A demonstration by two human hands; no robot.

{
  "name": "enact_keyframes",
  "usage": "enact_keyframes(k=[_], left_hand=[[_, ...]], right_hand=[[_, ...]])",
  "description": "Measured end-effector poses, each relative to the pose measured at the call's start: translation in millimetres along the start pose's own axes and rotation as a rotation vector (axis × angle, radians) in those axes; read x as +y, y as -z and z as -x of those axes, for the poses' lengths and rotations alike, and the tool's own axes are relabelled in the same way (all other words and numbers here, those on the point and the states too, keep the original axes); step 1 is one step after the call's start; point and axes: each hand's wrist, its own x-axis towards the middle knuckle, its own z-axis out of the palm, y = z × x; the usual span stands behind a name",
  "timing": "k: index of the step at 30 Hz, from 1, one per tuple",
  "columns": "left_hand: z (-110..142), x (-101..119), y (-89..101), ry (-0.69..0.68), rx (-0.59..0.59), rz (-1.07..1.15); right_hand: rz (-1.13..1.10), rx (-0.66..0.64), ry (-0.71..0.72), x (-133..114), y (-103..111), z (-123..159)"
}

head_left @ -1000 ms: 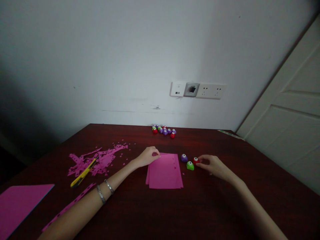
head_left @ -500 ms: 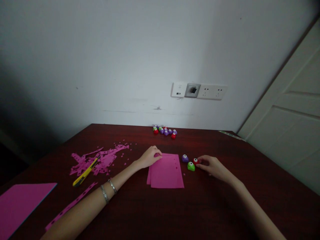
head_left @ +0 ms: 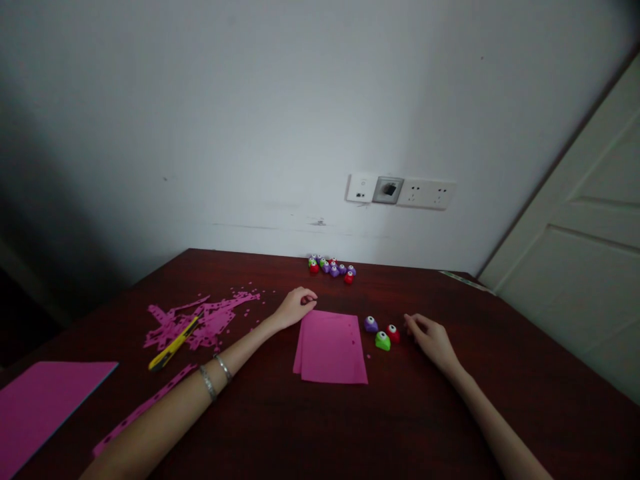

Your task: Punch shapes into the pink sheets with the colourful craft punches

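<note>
Worktop (head_left: 280,433) is stretching in front of pink sheets (head_left: 330,353).
The right hand (head_left: 432,341) is resting half-curled just beside a red punch (head_left: 393,335), holding nothing visible; the left hand (head_left: 296,308) is curling at the sheets' far-left corner, possibly steadying them, grip unclear. More punches (head_left: 335,271) are sitting near the rear edge, perhaps saving room.

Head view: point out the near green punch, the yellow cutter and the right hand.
Near green punch (head_left: 383,344): head view, on its green body below the eye.
Yellow cutter (head_left: 175,344): head view, midway along its handle.
Right hand (head_left: 434,341): head view, on the back of the hand.
</note>
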Motion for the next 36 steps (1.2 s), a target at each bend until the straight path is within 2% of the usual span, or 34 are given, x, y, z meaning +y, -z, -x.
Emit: enact_keyframes(k=[4,8,12,16,26,36], left_hand=[[-17,-14,7.5,0.12,0.057,-0.006],[-53,-29,11.1,0.262,0.082,-0.089],[-91,-43,5.7,0.364,0.113,-0.184],[-113,-49,-3.9,0.427,0.106,-0.269],[-124,-50,-20.1,0.599,0.153,-0.482],[-124,-48,-34.2,0.601,0.217,-0.608]], right_hand=[[0.037,0.016,-0.01,4,-3,-2],[0.06,0.012,-0.068,5,-2,-4],[0.067,0.022,-0.093,7,0,-5],[0.074,0.027,-0.109,8,0,-6],[0.028,0.011,-0.151,15,-3,-8],[0.029,0.046,-0.127,13,-3,-8]])
